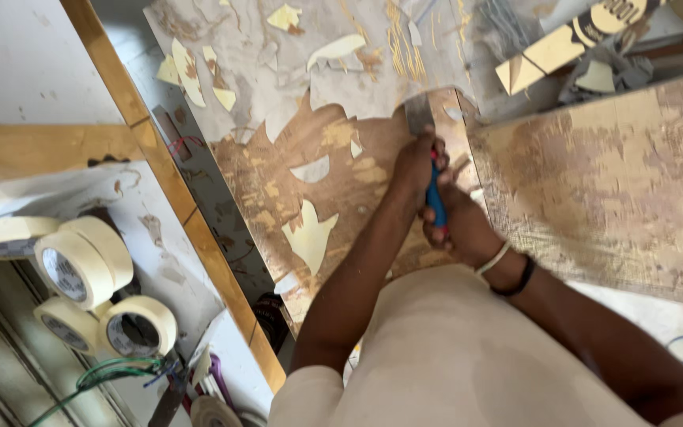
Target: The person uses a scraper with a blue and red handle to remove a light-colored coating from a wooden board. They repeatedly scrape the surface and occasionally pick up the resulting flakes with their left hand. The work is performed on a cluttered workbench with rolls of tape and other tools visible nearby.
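Note:
A scraper with a blue and red handle (pixel 436 198) and a flat metal blade (pixel 419 115) is gripped by both hands. My left hand (pixel 414 164) wraps the handle near the blade. My right hand (pixel 462 229) holds the handle's lower end, with a white band and a black band on its wrist. The blade rests on a brown wooden board (pixel 341 182) at the edge of a pale, partly peeled surface layer (pixel 262 71). Loose pale flakes (pixel 310 236) lie on the bare wood.
Several rolls of masking tape (pixel 81 265) lie at the left beside green wire (pixel 112 373). A gold-coloured strip (pixel 171 186) runs diagonally along the board's left side. Another worn brown panel (pixel 618 182) lies to the right. Sandpaper and scraps (pixel 586 39) sit at the top right.

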